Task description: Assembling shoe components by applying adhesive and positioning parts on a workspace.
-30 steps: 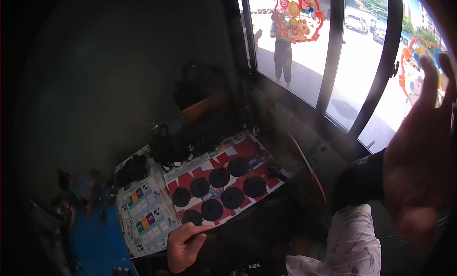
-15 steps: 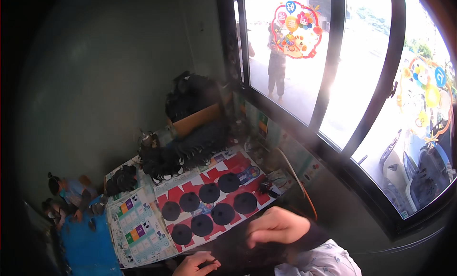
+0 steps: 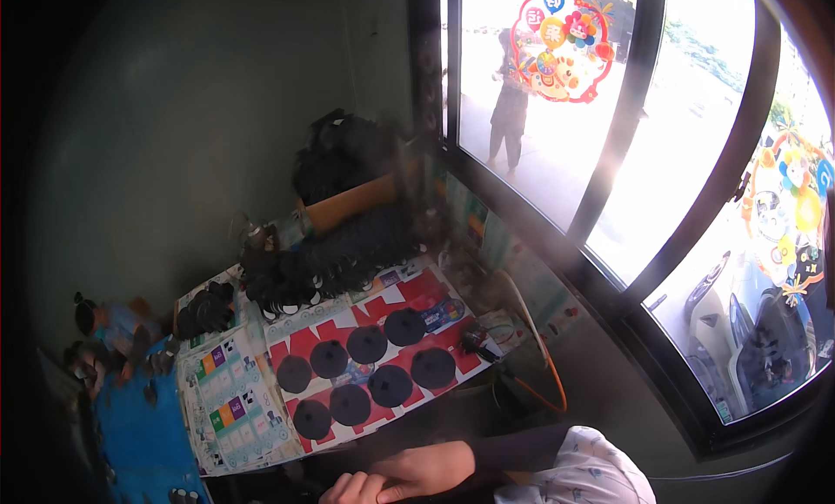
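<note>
My left hand is at the lower edge with its fingers curled. My right hand lies against it, its fingers bent down and partly hidden. Whatever the two hands may hold between them is dark and cannot be made out. Just beyond them, two rows of flat black round pieces rest on a red and white printed sheet on the table. A small dark object with red parts sits at the sheet's right end.
Behind the sheet, stacked black pieces line the table below a cardboard box heaped with black items. More black pieces are at the left. Two people work at a blue surface. An orange hose hangs beside the window.
My right hand has come down and left to meet my left hand, which has shifted slightly. The whole view has turned a little, so the table sits further left.
</note>
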`<action>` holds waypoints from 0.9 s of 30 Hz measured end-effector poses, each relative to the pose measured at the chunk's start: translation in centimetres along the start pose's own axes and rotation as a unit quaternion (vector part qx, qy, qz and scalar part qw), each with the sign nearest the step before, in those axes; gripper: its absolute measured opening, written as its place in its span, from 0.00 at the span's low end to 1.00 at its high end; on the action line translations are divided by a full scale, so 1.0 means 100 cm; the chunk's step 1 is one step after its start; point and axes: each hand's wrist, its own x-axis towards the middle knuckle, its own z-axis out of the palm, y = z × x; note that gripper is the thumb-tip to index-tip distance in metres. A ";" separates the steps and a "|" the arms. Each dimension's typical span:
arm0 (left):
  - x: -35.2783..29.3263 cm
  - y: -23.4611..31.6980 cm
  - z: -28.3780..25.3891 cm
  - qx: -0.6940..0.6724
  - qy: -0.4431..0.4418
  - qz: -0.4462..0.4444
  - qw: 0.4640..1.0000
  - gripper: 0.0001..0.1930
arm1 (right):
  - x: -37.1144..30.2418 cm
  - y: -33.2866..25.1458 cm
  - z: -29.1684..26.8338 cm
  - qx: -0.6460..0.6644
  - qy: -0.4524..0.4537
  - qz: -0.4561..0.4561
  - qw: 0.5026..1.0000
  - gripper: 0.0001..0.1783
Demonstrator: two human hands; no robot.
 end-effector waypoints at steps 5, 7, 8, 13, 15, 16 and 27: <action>-0.036 -0.026 0.019 -0.169 0.016 -0.171 0.971 0.08 | 0.006 0.013 0.012 -0.008 0.081 -0.045 0.996 0.13; -0.045 -0.044 0.040 -0.198 0.048 -0.134 0.970 0.07 | 0.008 0.016 0.021 -0.019 0.067 -0.054 0.996 0.13; -0.051 -0.051 0.046 -0.224 0.075 -0.092 0.967 0.07 | 0.008 0.016 0.027 -0.031 0.087 -0.053 0.994 0.12; -0.079 -0.056 0.037 -0.048 0.240 -0.031 0.969 0.08 | 0.022 0.000 0.047 0.042 0.113 -0.066 0.990 0.13; -0.107 -0.089 0.055 -0.140 0.239 -0.061 0.959 0.24 | 0.031 -0.005 0.063 0.159 0.096 -0.020 0.982 0.14; -0.117 -0.092 0.058 -0.188 0.259 -0.087 0.944 0.30 | 0.036 -0.007 0.071 0.276 0.079 0.029 0.957 0.14; -0.208 -0.172 0.036 -0.306 0.384 -0.242 0.837 0.27 | 0.111 -0.014 0.115 0.185 0.067 0.133 0.971 0.14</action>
